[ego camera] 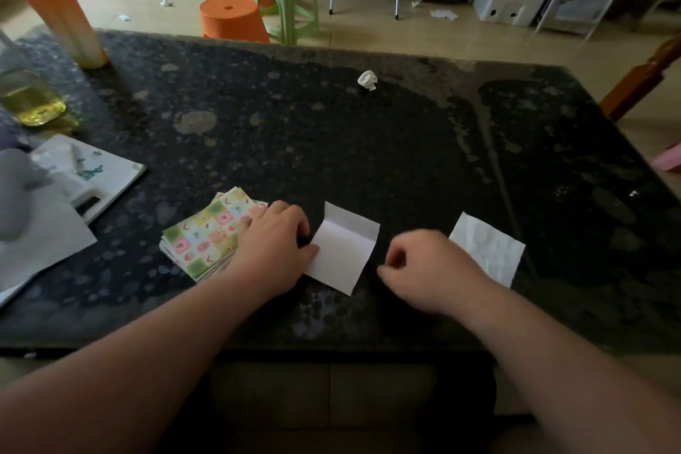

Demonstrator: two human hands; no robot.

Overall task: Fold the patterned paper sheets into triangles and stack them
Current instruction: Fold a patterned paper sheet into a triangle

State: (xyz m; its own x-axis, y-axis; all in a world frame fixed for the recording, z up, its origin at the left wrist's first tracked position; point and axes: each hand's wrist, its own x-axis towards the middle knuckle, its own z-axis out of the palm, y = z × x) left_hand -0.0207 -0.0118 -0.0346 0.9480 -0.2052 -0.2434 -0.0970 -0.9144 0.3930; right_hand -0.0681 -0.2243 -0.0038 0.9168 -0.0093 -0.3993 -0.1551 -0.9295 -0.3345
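A stack of patterned paper sheets [201,238] lies on the dark stone table [331,144] near its front edge, left of centre. Just to its right lies one sheet [344,249] white side up, with a crease across its upper part. My left hand [274,243] rests between the stack and this sheet, and its thumb and fingers pinch the sheet's left edge. My right hand [423,263] hovers to the right of the sheet, blurred, with fingers loosely curled and nothing in them. Further right lies a white square of paper [488,249] with a faint wrinkled texture.
A crumpled white scrap [367,80] lies mid-table. At the left stand a tall orange drink cup [55,7] and a bottle of yellow liquid [25,96]; papers and a booklet [84,173] cover the left edge. Plastic stools [258,0] stand on the floor beyond.
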